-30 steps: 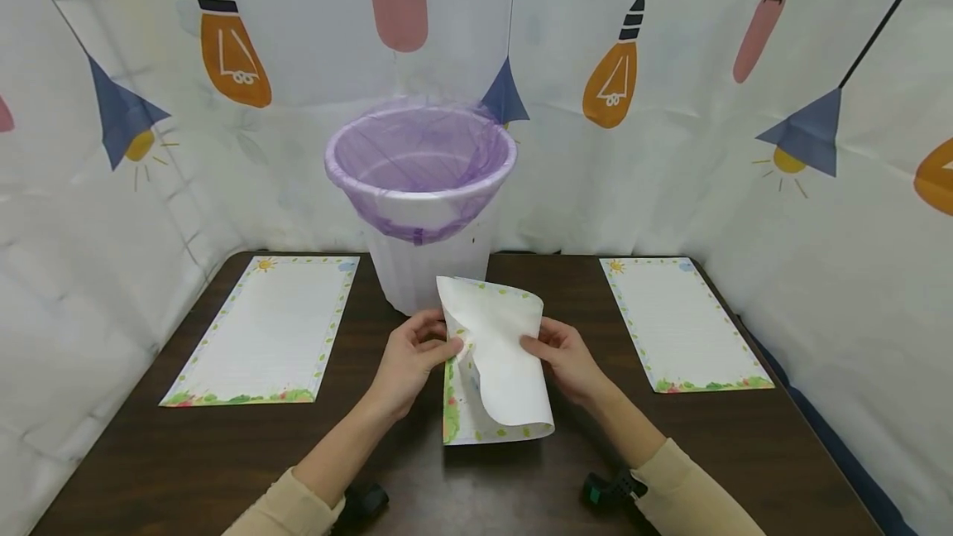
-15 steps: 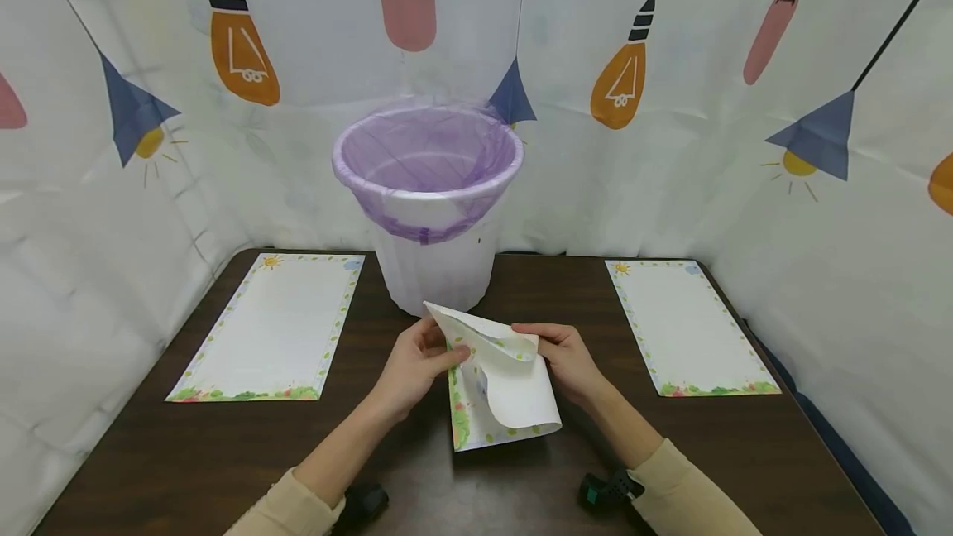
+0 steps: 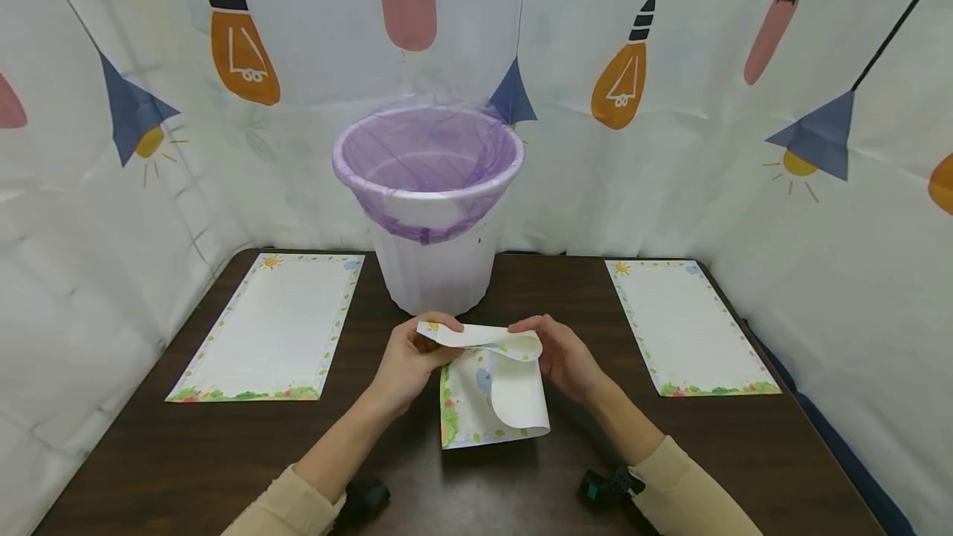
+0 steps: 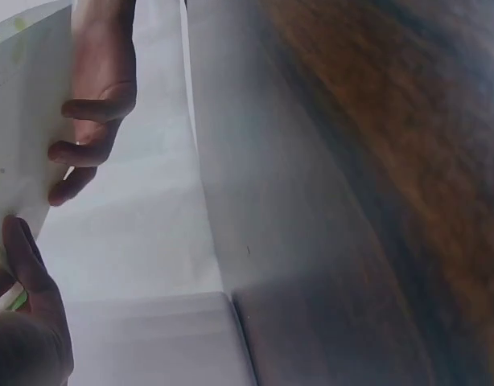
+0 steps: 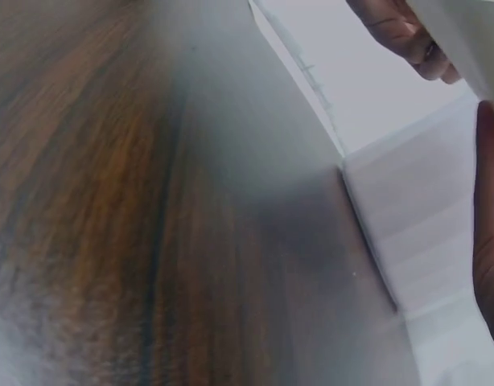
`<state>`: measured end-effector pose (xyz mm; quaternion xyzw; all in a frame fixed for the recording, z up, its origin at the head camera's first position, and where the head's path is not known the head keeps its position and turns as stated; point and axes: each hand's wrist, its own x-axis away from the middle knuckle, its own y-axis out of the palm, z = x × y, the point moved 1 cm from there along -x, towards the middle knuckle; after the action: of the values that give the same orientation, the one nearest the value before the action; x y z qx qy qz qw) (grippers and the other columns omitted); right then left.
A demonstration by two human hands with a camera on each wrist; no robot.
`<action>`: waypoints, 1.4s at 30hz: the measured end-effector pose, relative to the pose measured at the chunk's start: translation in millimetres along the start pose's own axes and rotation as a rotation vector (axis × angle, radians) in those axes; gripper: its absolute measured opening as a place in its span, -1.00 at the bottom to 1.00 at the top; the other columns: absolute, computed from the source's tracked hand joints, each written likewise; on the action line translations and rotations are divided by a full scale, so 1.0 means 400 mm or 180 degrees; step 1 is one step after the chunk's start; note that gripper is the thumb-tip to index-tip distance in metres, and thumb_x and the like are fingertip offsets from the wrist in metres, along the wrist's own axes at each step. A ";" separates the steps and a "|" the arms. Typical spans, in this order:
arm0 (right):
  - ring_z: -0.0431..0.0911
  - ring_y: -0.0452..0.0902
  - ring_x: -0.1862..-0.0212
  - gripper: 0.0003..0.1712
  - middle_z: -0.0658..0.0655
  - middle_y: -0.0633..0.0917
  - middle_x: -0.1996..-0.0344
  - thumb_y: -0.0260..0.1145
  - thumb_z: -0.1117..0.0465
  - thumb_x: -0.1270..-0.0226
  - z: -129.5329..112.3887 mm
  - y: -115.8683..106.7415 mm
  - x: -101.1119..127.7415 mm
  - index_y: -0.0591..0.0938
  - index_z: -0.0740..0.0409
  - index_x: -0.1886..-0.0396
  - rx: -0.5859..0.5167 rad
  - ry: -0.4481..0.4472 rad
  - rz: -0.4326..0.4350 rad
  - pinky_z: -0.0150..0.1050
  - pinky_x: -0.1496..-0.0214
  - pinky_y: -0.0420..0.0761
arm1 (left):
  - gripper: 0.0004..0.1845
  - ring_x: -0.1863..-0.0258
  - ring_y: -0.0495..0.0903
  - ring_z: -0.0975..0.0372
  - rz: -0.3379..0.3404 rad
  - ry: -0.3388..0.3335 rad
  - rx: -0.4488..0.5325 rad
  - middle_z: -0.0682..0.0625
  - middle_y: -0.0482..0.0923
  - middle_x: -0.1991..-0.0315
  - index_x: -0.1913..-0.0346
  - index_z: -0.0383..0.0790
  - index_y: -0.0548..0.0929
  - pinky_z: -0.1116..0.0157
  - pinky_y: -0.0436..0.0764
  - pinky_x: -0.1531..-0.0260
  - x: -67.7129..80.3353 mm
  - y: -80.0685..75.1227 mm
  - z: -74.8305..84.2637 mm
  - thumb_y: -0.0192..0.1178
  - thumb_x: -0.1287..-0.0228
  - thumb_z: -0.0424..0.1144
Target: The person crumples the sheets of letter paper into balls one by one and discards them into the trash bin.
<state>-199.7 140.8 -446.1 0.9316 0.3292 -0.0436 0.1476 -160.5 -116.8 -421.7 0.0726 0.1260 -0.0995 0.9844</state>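
A white paper sheet (image 3: 493,394) with a green leafy border lies on the dark wooden table (image 3: 186,453), just in front of the bin. Its far half is curled up and bent over toward me. My left hand (image 3: 426,339) pinches the curled top edge at its left corner. My right hand (image 3: 533,339) grips the same edge on the right. The left wrist view shows the paper (image 4: 22,121) with the right hand's fingers (image 4: 94,108) curled on it. In the right wrist view the paper's edge (image 5: 464,40) is at the top right.
A white bin with a purple liner (image 3: 428,157) stands right behind the hands. One flat bordered sheet lies at the left (image 3: 268,329) and another at the right (image 3: 685,325). White fabric with lamp prints walls the table on three sides.
The paper's raised far half has been bent down and forward toward me, from upright to a low curl. Both hands kept their hold.
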 end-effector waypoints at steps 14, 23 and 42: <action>-0.08 0.70 0.23 -0.58 0.15 0.75 0.20 0.39 0.32 -0.42 -0.002 0.010 -0.015 0.52 0.42 -0.16 0.0650 0.0511 0.0371 -0.21 0.19 0.72 | -0.78 0.23 0.59 0.14 -0.0213 0.0510 -0.0712 -0.15 0.64 0.26 0.23 -0.26 0.80 0.34 0.66 0.34 -0.008 -0.016 -0.001 0.29 -0.25 -0.63; -0.01 0.71 0.30 -0.67 0.20 0.73 0.23 0.41 0.39 -0.38 -0.029 -0.003 -0.019 0.57 0.41 -0.06 0.1094 0.0275 0.0511 -0.13 0.31 0.74 | -0.53 -0.08 0.56 0.00 -0.1587 0.0031 -0.0363 -0.23 0.57 -0.13 -0.10 -0.36 0.71 0.28 0.61 0.10 -0.020 -0.060 0.022 -0.02 -0.20 -0.64; 0.06 0.71 0.36 -0.76 0.22 0.73 0.31 0.38 0.40 -0.41 -0.042 0.023 -0.054 0.58 0.28 -0.01 0.1435 0.0330 -0.0065 -0.06 0.35 0.74 | -0.66 0.34 0.70 0.11 -0.1353 -0.0504 -0.1307 -0.04 0.70 0.35 -0.07 -0.26 0.67 0.23 0.69 0.33 -0.046 -0.050 0.048 0.47 -0.25 -0.35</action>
<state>-211.2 126.2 -424.2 0.9387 0.3276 -0.0695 -0.0818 -177.8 -136.0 -400.8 -0.1639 0.0787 -0.2811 0.9423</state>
